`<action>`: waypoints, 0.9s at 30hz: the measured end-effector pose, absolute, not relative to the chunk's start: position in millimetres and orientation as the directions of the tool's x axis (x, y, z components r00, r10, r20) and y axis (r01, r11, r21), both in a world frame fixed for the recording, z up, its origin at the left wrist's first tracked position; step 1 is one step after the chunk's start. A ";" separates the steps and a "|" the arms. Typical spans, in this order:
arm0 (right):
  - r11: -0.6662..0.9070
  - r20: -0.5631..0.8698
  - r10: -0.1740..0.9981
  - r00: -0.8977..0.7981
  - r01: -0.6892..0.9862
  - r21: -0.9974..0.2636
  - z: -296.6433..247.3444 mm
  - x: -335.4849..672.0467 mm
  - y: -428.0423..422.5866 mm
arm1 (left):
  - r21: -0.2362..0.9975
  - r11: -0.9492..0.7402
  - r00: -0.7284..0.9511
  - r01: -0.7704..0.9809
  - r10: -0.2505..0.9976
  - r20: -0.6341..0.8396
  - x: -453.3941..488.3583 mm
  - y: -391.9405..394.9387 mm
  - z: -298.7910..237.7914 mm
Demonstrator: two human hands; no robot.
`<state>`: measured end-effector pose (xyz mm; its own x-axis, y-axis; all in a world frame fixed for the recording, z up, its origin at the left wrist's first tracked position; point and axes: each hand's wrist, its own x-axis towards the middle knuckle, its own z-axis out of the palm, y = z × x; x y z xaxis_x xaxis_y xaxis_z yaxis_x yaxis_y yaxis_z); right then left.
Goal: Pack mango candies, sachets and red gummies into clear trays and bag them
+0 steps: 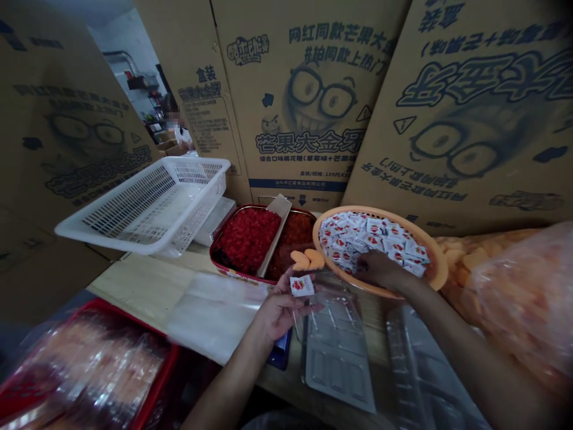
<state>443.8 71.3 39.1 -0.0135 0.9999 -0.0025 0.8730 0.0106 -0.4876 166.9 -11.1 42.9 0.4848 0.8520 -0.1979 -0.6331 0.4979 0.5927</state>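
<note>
My left hand (280, 310) holds a small white sachet with a red print (301, 285) between its fingers, above a clear plastic blister tray (335, 352). My right hand (380, 269) reaches into an orange round basket (380, 221) heaped with several similar white sachets (362, 236), its fingers resting on the pile. I cannot tell whether those fingers grip a sachet. Left of the basket, a red-rimmed divided tray (219, 257) holds red candy pieces (245, 239) and darker red-orange pieces (295, 236). Several orange mango-shaped pieces (307, 258) lie at its near edge.
A white slotted plastic basket (147, 203) tilts on the wooden table (138, 286) beside loose clear plastic sheets (210, 316). A red crate of wrapped packs (85, 370) sits lower left. Printed cardboard boxes (304, 101) stand behind, a person (182, 134) beyond them, and a bag of orange pieces (523, 298) at right.
</note>
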 end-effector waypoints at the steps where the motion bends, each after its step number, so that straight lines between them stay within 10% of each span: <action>1: -0.002 -0.049 0.999 -0.023 0.889 -0.457 39.4 443.6 71.9 | 0.589 0.502 0.488 -0.633 0.850 -0.201 166.2 -10.8 42.5; 19: 0.034 -0.229 0.957 -0.180 0.850 -0.526 47.6 440.9 67.9 | 0.567 0.482 0.483 -0.668 0.860 -0.163 157.3 -7.3 37.4; 27: -0.140 -0.161 0.985 0.058 0.816 -0.561 52.6 441.6 65.8 | 0.536 0.494 0.486 -0.684 0.857 -0.170 151.8 -6.3 24.5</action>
